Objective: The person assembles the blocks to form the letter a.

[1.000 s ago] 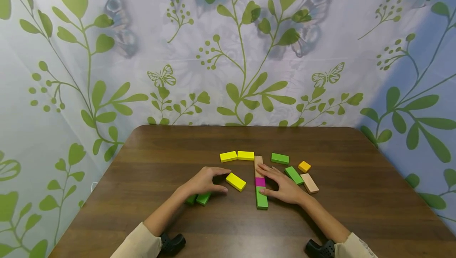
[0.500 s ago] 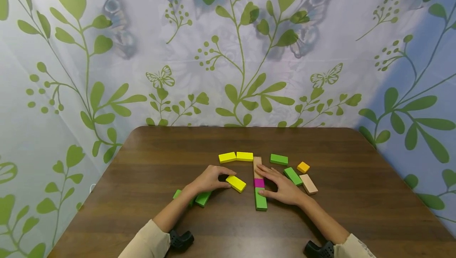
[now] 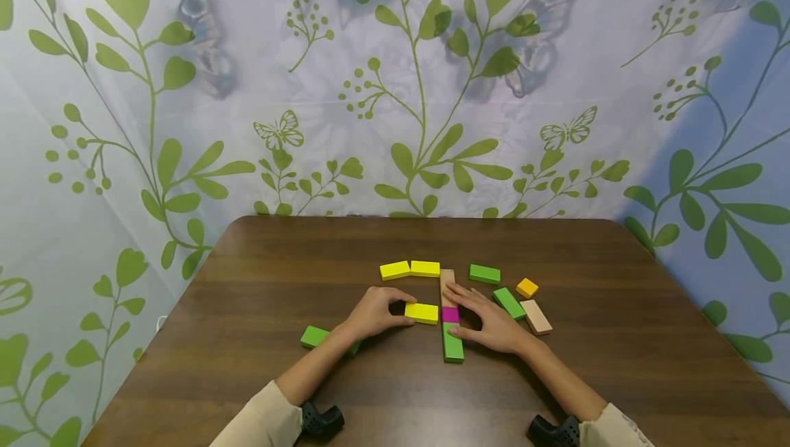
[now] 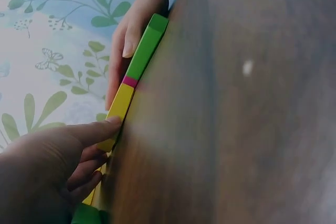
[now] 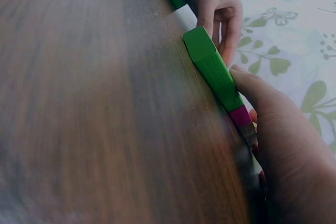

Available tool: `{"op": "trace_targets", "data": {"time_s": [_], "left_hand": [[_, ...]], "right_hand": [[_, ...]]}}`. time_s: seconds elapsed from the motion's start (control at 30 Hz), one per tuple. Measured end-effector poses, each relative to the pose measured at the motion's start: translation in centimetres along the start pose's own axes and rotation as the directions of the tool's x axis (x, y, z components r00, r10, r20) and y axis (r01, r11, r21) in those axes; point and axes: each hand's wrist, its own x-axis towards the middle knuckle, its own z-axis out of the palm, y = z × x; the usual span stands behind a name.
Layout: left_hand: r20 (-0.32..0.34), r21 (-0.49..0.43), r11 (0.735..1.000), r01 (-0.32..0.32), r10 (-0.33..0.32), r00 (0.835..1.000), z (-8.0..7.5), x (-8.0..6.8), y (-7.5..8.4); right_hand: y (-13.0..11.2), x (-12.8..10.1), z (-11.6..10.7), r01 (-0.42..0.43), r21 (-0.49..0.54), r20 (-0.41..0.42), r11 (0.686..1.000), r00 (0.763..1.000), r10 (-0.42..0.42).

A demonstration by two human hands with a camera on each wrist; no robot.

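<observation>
Yellow block (image 3: 422,312), small, light-looking and rigid, lies flat on the wooden table (image 3: 259,275), touching the pink piece (image 3: 450,315) of a line; left hand (image 3: 374,311) pinches its near end, best gripped by its long sides, while right hand (image 3: 490,321) rests flat, fingers straight, against that line.

Yellow block (image 3: 422,312) beside a tan–magenta–green row (image 3: 450,317) – dark wood-grain table (image 3: 617,337).
</observation>
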Motion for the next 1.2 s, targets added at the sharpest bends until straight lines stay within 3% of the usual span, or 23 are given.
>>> {"op": "trace_targets", "data": {"time_s": [0.43, 1.2], "left_hand": [[-0.023, 0.008, 1.0, -0.004, 0.004, 1.0, 0.33, 0.11, 0.81], [-0.021, -0.028, 0.998, -0.053, 0.053, 0.998, 0.34, -0.16, 0.59]], "right_hand": [[-0.14, 0.04, -0.27, 0.003, 0.001, -0.003, 1.0, 1.0, -0.003], [-0.27, -0.05, -0.12, 0.0, 0.008, 0.008, 1.0, 1.0, 0.0]]}}
